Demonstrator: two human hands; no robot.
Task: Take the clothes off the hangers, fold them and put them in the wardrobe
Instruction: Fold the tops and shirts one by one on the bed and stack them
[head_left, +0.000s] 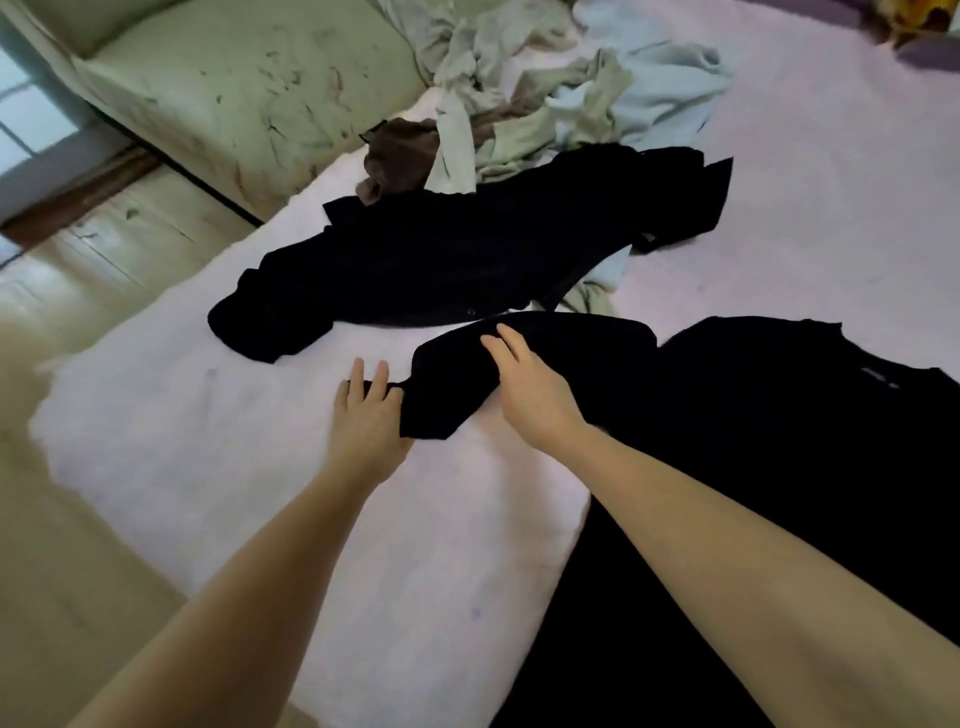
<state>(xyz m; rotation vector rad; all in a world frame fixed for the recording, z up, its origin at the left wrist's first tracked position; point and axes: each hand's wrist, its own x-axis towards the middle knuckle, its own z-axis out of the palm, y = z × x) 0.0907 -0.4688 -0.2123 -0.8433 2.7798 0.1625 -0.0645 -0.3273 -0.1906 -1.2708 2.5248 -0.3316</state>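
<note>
1. A black T-shirt (779, 441) lies flat on the bed (208, 467).
2. The left hand (366, 421) pinches its sleeve (467, 379); the right hand (530, 384) presses flat, grip released.
3. Risk: the sleeve may bunch, spoiling the fold.

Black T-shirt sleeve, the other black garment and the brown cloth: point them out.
Black T-shirt sleeve (524, 358), head view, mid-sleeve.
Other black garment (441, 260), head view, its body.
Brown cloth (397, 158), head view, bunched middle.
</note>
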